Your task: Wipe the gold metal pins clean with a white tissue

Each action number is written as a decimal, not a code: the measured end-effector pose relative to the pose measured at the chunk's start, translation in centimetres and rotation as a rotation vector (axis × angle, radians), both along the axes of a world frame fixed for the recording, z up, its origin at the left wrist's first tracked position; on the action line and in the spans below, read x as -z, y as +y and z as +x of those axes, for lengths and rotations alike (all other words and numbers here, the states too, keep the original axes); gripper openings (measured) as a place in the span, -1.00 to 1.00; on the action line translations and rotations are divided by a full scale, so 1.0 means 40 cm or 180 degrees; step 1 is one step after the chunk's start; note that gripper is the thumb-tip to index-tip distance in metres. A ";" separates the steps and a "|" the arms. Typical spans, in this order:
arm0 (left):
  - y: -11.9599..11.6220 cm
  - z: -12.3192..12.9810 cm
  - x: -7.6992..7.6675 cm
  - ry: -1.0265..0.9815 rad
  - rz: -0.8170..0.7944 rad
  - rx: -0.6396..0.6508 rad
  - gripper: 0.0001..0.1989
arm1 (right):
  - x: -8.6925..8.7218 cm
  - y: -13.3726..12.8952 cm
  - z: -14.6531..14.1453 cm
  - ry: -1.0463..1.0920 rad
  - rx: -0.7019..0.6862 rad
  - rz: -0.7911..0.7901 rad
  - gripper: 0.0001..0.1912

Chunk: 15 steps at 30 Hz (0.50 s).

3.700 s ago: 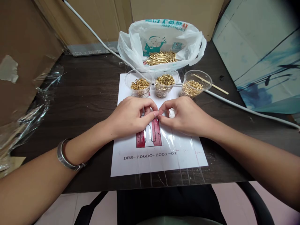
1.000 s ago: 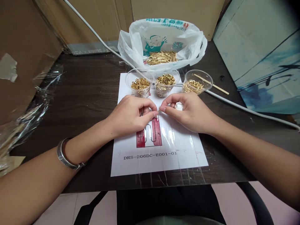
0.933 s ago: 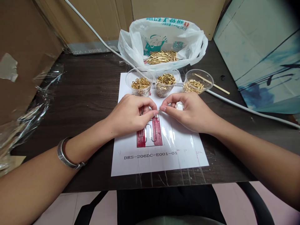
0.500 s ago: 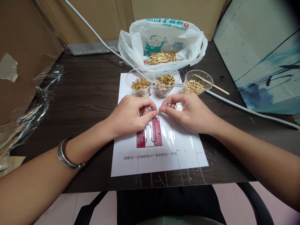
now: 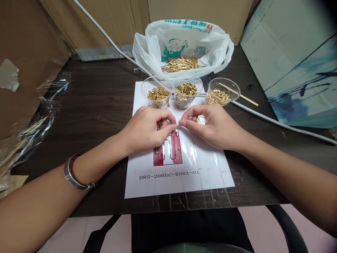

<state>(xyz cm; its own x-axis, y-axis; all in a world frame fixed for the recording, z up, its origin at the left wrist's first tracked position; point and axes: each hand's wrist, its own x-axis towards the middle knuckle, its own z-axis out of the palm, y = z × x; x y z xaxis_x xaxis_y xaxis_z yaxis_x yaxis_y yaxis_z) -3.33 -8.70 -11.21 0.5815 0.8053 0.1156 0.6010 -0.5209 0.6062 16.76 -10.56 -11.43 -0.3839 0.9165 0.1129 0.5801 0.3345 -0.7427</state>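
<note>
Over the printed paper sheet [image 5: 210,179], my left hand [image 5: 151,128] is closed in a pinch of thumb and forefinger. Its fingertips almost meet those of my right hand [image 5: 214,126], which pinches too. A tiny thin piece seems to sit between the two pinches, too small to name. Framed by the right thumb and fingers is a crumpled white lump [image 5: 201,120]; whether the hand touches it, I cannot tell. Just beyond the hands stand a left clear cup [image 5: 158,102], a middle cup [image 5: 185,102] and a right cup [image 5: 223,84], all holding small brass-coloured pieces.
A white plastic bag [image 5: 221,52] with long brass-coloured pins [image 5: 183,64] stands behind the cups. One wooden stick [image 5: 244,98] leans out of the right cup. A white cable [image 5: 284,127] crosses the dark table. Cardboard [image 5: 200,10] and a painted panel [image 5: 297,70] border it.
</note>
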 end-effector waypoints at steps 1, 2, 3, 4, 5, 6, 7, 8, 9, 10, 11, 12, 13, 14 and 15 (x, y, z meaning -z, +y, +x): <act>0.000 0.000 0.000 -0.0020 -0.0013 -0.0010 -0.88 | 0.000 0.000 0.000 0.0005 0.0008 -0.0001 -0.78; 0.000 0.001 0.000 -0.0043 -0.0032 -0.0022 -0.88 | 0.000 0.000 0.000 0.0011 0.0022 -0.0002 -0.79; -0.001 0.001 -0.001 -0.0064 -0.0053 -0.0031 -0.87 | 0.000 0.000 -0.001 0.0016 0.0036 -0.0004 -0.79; -0.001 0.001 -0.001 -0.0079 -0.0070 -0.0036 -0.87 | 0.000 0.000 -0.001 0.0017 0.0047 -0.0004 -0.79; -0.001 0.002 -0.001 -0.0083 -0.0083 -0.0040 -0.87 | 0.000 0.000 -0.001 0.0015 0.0053 0.0002 -0.79; -0.002 0.002 -0.002 -0.0086 -0.0088 -0.0046 -0.87 | 0.000 0.000 -0.001 0.0013 0.0055 0.0014 -0.79; -0.002 0.002 -0.002 -0.0086 -0.0089 -0.0052 -0.87 | 0.001 0.000 -0.001 0.0010 0.0049 0.0025 -0.79; -0.003 0.002 -0.002 -0.0091 -0.0086 -0.0061 -0.87 | 0.001 0.000 -0.001 0.0010 0.0046 0.0037 -0.79; -0.003 0.002 -0.002 -0.0099 -0.0084 -0.0068 -0.87 | 0.001 0.000 -0.001 0.0008 0.0038 0.0043 -0.79; -0.003 0.002 -0.002 -0.0107 -0.0085 -0.0073 -0.87 | 0.001 0.001 -0.001 0.0005 0.0034 0.0048 -0.79; -0.003 0.002 -0.002 -0.0114 -0.0091 -0.0075 -0.86 | 0.001 0.001 -0.001 0.0000 0.0028 0.0044 -0.79; -0.003 0.002 -0.002 -0.0121 -0.0099 -0.0073 -0.86 | 0.001 0.001 0.000 -0.0005 0.0027 0.0037 -0.79; -0.003 0.002 -0.002 -0.0125 -0.0110 -0.0072 -0.86 | 0.001 0.001 0.000 -0.0004 0.0031 0.0031 -0.79; -0.002 0.002 -0.002 -0.0132 -0.0117 -0.0075 -0.86 | 0.001 0.001 0.000 -0.0004 0.0034 0.0027 -0.79; -0.002 0.003 -0.002 -0.0138 -0.0118 -0.0081 -0.86 | 0.000 0.001 0.000 -0.0003 0.0038 0.0022 -0.78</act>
<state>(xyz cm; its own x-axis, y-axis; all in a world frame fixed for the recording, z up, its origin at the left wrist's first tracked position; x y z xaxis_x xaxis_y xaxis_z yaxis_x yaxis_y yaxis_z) -3.22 -8.77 -11.13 0.5560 0.8239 0.1099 0.5864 -0.4825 0.6506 16.77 -10.53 -11.44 -0.3730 0.9202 0.1188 0.5849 0.3326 -0.7398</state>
